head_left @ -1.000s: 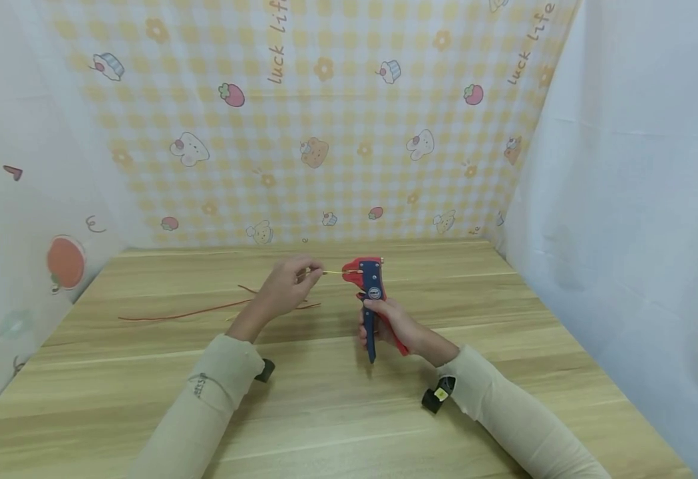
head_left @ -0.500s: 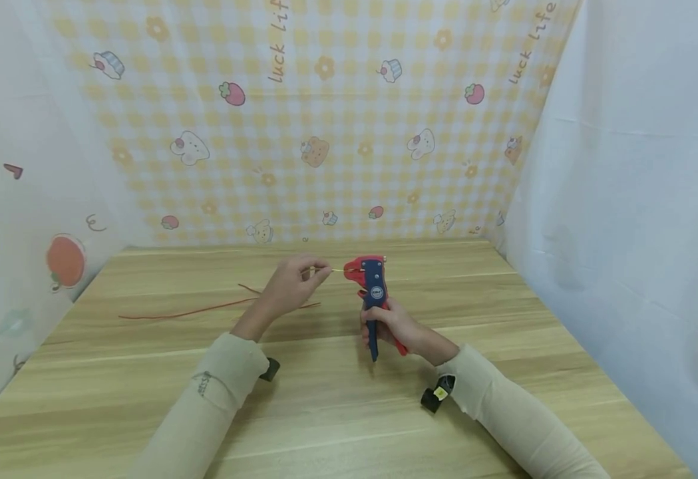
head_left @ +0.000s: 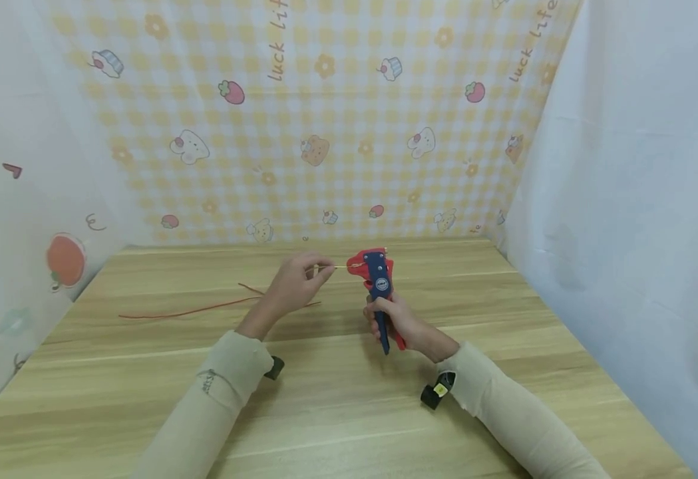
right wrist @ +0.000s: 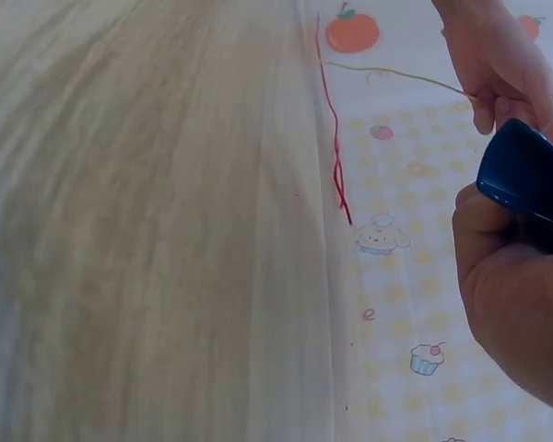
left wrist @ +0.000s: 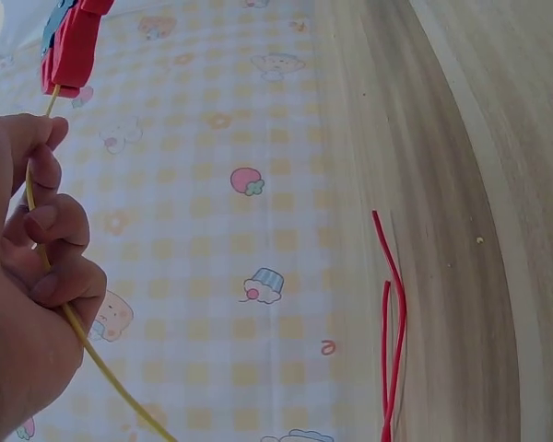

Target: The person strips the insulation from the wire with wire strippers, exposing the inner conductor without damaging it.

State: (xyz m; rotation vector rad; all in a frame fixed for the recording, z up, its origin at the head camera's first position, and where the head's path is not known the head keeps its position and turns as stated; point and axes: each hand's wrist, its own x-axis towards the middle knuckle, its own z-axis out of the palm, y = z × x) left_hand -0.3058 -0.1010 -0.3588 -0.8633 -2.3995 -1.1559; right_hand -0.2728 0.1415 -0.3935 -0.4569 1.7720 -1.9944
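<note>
So, left hand [head_left: 297, 283] is pinching the yellow wire [left wrist: 92, 350] btwn thumb & forefinger, w/ the other fingers curled round the length behind; right hand [head_left: 395, 318] is wrapped round the handles of the wire stripper [head_left: 378, 267]. Both things are up off the surface [head_left: 337, 412], stripper handle-down, and the wire's end runs into its red nose [left wrist: 74, 55]. How deep it sits, or how hard the handles are squeezed, I can't tell from my spot. Red wires [left wrist: 403, 308] lie loose on the surface, well apart from the stripper.

To do it well: line the wire up dead straight w/ the nose, b/c a skewed entry would prob. nick the core. Pinching near the nose, as now, is good, just not so near that skin gets caught. Squeeze in one smooth go, no twisting, & pull level, i.e. along the wire's own line. Looks thin, so a weak pinch could slip; firm thumb, pls. Right hand needs to be steady so nothing rocks. Best leave the trailing end slack, away from the reds, to avoid snags.
</note>
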